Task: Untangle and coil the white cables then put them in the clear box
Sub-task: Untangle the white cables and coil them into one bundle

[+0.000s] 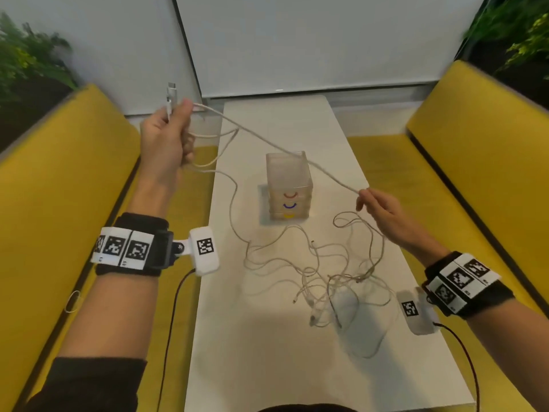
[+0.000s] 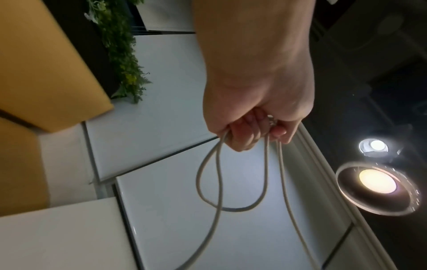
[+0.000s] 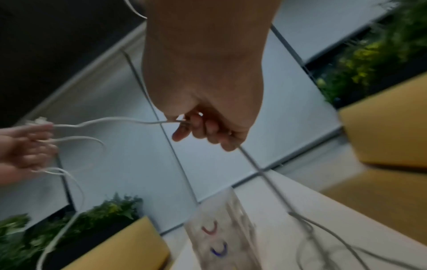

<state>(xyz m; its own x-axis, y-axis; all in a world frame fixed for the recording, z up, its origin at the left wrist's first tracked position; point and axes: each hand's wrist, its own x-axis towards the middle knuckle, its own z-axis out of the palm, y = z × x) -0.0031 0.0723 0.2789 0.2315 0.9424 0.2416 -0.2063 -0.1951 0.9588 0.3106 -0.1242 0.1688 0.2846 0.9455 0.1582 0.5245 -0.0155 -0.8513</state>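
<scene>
My left hand (image 1: 169, 138) is raised at the far left and grips loops of a white cable (image 1: 267, 141), its plug (image 1: 171, 93) sticking up above the thumb. In the left wrist view the left hand (image 2: 251, 131) has its fingers curled round the cable loops (image 2: 219, 182). That cable runs taut across the top of the clear box (image 1: 289, 179) to my right hand (image 1: 377, 206), which pinches it. The right wrist view shows the right hand (image 3: 203, 127) holding the cable (image 3: 110, 120). A tangle of white cables (image 1: 320, 272) lies on the white table (image 1: 267, 352).
The clear box (image 3: 221, 233) is a stack of drawers with red, blue and yellow handles, standing mid-table. Yellow benches (image 1: 59, 188) flank the table on both sides. Plants (image 1: 26, 55) stand behind the benches. White wall panels close off the far end.
</scene>
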